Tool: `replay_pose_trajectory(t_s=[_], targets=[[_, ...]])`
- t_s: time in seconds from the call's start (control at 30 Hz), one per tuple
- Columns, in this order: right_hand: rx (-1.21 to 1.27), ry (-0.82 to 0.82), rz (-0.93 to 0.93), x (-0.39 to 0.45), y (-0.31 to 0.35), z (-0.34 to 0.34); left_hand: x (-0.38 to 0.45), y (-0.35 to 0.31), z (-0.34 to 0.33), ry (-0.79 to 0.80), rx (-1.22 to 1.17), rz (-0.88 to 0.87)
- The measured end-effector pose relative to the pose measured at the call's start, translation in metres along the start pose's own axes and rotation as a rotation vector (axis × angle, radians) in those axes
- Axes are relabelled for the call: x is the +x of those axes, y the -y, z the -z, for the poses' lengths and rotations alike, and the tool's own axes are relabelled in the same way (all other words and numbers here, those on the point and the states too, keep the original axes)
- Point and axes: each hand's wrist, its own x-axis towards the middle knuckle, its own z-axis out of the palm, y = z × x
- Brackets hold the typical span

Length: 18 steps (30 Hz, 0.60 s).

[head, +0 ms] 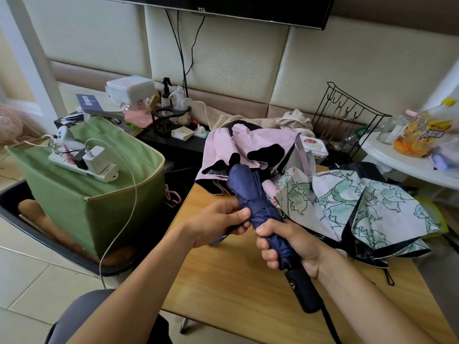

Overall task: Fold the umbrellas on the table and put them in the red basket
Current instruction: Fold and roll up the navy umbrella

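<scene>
- The navy umbrella [250, 194] is collapsed and held above the near part of the wooden table [223, 281], its canopy gathered into a loose bundle that points up and away from the person.
- The right hand [288, 247] is clenched around the lower part of the bundle, just above the black handle [301, 289], which sticks out below the fist. This grip seems meant to keep the shaft steady and the folds from springing apart.
- The left hand [221, 222] pinches the fabric at the middle of the bundle, thumb and fingers closed on it, next to the right thumb. A thin strip of navy cloth shows beneath this hand; it may be the closing strap, though that is hard to tell.
- Judging from the two grips, the step in hand is wrapping or tightening the canopy so it can be fastened.
- Two more umbrellas lie on the far side of the table, not yet folded: a pink umbrella [248, 147] with a black lining, crumpled behind the navy one, and a white umbrella with green leaf print [360, 207], spread loosely to the right.
- No red basket can be seen in this view, so the drop-off place cannot be told from here.
- To the left of the table stands a green fabric box [82, 194] with a white power strip [84, 165] resting across its top; a white cable hangs from it toward the floor.
- A white side table [397, 157] with bottles stands at the far right.
</scene>
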Motion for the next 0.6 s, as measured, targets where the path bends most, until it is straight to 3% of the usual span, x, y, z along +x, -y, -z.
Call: replay_pose_trajectory(t_s=[0.17, 0.33, 0.47, 0.6], targets=[[0.118, 0.139, -0.076, -0.003, 0.002, 0.004, 0.001, 0.001, -0.008, 0.086, -0.226, -0.009], [-0.010, 0.108, -0.054, -0.006, 0.005, 0.007, 0.002, 0.001, -0.011, 0.014, -0.218, -0.033], [-0.342, -0.156, 0.170, -0.004, 0.010, 0.005, 0.002, -0.002, -0.014, -0.104, -0.147, -0.074], [-0.747, -0.405, 0.261, 0.002, 0.010, 0.000, 0.003, 0.000, -0.025, -0.226, 0.003, -0.094]])
